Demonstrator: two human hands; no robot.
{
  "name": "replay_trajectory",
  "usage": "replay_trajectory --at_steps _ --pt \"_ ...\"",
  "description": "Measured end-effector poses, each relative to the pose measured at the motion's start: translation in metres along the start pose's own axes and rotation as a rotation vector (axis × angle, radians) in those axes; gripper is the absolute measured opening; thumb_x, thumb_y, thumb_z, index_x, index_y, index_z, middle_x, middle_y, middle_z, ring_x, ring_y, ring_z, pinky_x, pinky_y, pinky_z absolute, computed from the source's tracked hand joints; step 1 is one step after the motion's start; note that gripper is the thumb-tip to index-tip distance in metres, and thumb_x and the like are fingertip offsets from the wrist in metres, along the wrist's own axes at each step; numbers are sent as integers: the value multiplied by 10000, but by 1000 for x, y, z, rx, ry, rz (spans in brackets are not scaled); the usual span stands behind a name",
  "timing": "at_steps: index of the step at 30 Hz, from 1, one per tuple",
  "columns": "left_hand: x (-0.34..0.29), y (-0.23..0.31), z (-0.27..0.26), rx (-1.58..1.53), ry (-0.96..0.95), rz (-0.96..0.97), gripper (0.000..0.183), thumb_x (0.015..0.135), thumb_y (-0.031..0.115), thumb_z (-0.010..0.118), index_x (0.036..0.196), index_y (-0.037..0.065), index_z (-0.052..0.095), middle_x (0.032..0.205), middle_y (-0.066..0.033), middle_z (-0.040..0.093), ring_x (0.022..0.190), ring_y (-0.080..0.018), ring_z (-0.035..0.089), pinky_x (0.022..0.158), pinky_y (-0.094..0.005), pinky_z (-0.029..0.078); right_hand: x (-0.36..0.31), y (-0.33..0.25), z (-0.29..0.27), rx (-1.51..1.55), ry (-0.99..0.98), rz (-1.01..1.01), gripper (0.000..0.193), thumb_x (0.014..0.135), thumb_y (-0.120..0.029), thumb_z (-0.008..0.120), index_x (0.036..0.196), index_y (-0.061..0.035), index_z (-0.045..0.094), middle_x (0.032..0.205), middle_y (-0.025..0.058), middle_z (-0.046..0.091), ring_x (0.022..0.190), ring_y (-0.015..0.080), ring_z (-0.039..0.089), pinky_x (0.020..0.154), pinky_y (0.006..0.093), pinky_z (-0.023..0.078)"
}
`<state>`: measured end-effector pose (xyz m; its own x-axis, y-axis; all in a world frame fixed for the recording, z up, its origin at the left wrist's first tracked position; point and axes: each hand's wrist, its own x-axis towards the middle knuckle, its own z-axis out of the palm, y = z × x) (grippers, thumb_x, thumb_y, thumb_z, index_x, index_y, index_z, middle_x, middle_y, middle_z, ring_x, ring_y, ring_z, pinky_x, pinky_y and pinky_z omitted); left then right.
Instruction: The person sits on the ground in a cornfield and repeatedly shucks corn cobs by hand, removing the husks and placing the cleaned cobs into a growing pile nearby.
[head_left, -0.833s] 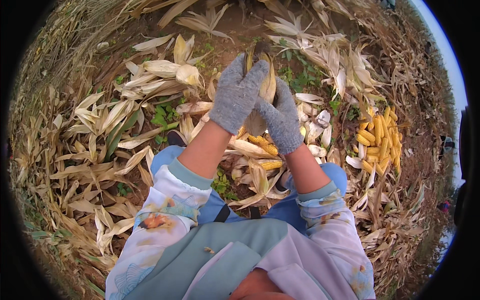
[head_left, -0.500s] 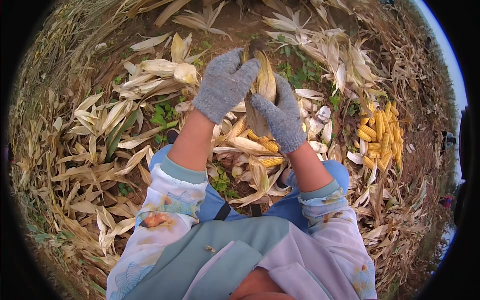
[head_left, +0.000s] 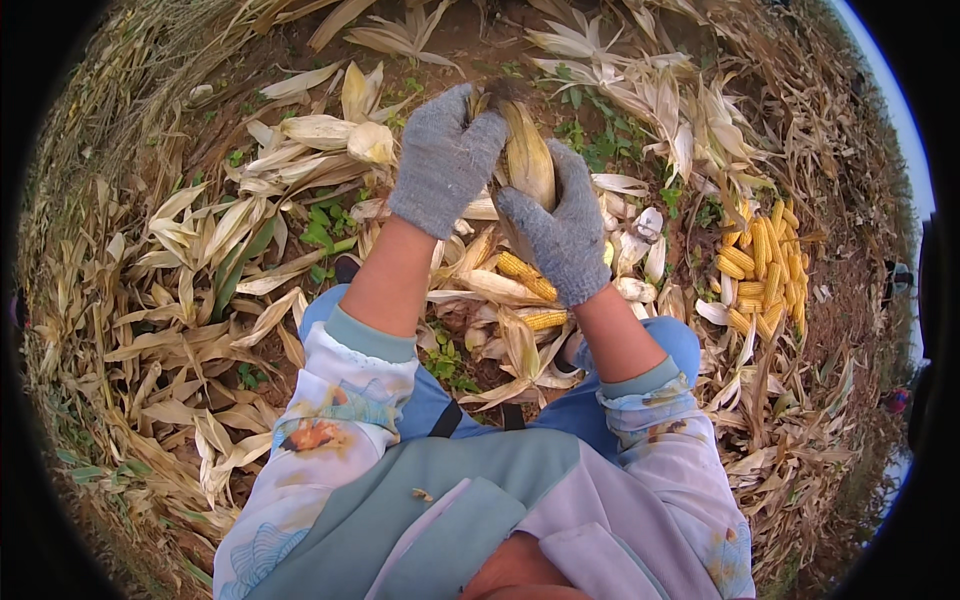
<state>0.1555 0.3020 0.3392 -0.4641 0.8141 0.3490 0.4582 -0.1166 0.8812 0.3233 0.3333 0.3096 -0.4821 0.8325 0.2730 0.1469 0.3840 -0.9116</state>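
Both my hands wear grey knit gloves and hold one ear of corn (head_left: 529,163) in its husk, dark silk at its far tip. My left hand (head_left: 445,160) is closed at the tip, its fingers pinching husk near the silk. Lower on the ear, my right hand (head_left: 560,230) wraps round it from the right, thumb across the front. Beneath the hands, between my knees, lie loose husks and a bared yellow corn cob (head_left: 526,275). Another yellow cob (head_left: 545,320) shows just nearer to me, partly among husks.
A heap of husked yellow cobs (head_left: 762,262) lies to the right. Dry husks (head_left: 190,330) cover much of the ground on the left, and more husks (head_left: 690,120) lie at the far right. Small green plants (head_left: 325,230) poke through brown soil.
My left hand has shifted slightly left at the ear's tip, and the husk there has moved with it. The right hand still grips the ear, moved only a little.
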Motion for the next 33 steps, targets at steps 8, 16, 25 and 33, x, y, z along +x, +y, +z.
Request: replay_trajectory --at_steps 8,16,25,33 --pt "-5 -2 11 -506 43 -269 156 923 143 620 989 25 696 901 -67 714 788 -151 648 716 -302 525 0 -1 2 517 13 295 664 807 -212 791 1341 5 463 1232 145 575 1090 217 598 930 345 503" --pt "-6 0 16 -242 -114 -159 258 899 185 714 1080 9 663 1013 -72 707 856 -144 659 759 -300 537 1 8 -1 405 -22 261 675 819 -200 779 1366 7 442 1266 152 557 1119 221 596 956 345 503" --pt "-12 5 21 -708 -29 -267 171 885 108 728 1012 21 655 928 -30 685 836 -117 629 720 -277 517 -1 6 0 394 -6 217 660 814 -186 785 1351 4 453 1250 143 569 1118 209 593 953 339 499" --pt "-13 0 40 -620 159 -298 118 958 138 625 1013 35 603 903 -52 668 791 -132 631 726 -270 514 0 0 1 508 45 290 678 811 -175 785 1365 10 441 1254 136 568 1114 212 588 962 345 491"
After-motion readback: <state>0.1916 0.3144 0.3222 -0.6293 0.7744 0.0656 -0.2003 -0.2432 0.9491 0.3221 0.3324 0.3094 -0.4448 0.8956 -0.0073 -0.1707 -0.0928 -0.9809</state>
